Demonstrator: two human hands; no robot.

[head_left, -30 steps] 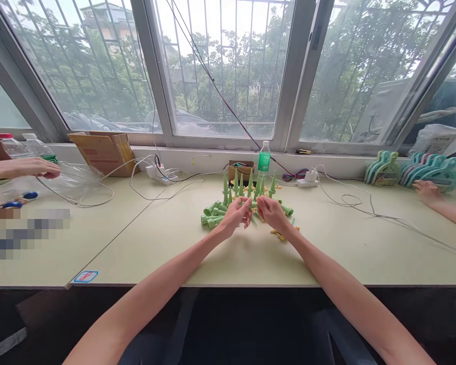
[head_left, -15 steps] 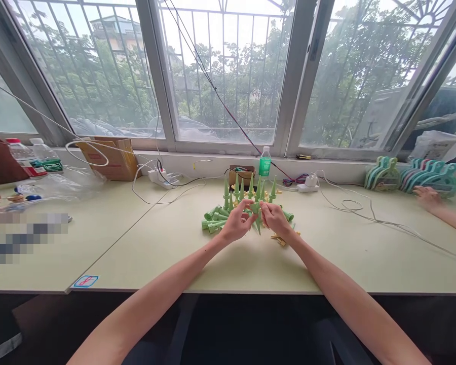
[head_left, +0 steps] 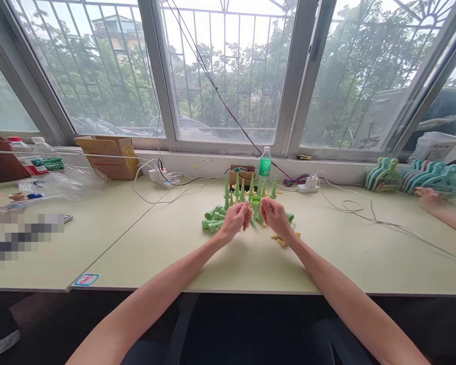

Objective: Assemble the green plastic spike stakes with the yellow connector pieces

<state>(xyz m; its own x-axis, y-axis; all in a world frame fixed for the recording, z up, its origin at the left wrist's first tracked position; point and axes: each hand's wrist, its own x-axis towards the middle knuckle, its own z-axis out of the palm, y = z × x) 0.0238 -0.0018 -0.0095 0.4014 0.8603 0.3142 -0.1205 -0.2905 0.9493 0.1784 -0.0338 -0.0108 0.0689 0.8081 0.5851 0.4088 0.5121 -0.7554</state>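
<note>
My right hand (head_left: 275, 215) is closed on a light green plastic watering spike (head_left: 256, 201) whose round open end faces up toward me. Beside it, on the other side of the spike, my left hand (head_left: 237, 221) is closed with thumb and fingertips together; what it holds, if anything, is hidden. Just behind my hands stand several pointed green spikes (head_left: 242, 189), tips up. To the left of my left hand lies a pile of green tube-shaped parts (head_left: 213, 220). Small yellow plastic pieces (head_left: 279, 240) are scattered below my right hand.
Behind the spikes are a small cardboard box (head_left: 242, 176) and a green-labelled bottle (head_left: 265, 162). White cables (head_left: 359, 208) run across the table to the right. A co-worker's hand (head_left: 429, 197) touches stacked teal hanger-like items (head_left: 446, 180). A larger carton (head_left: 108, 158) stands left.
The spike between my hands has tipped so its round opening shows. My left hand has drawn slightly away from it, its spread fingers now closed together.
</note>
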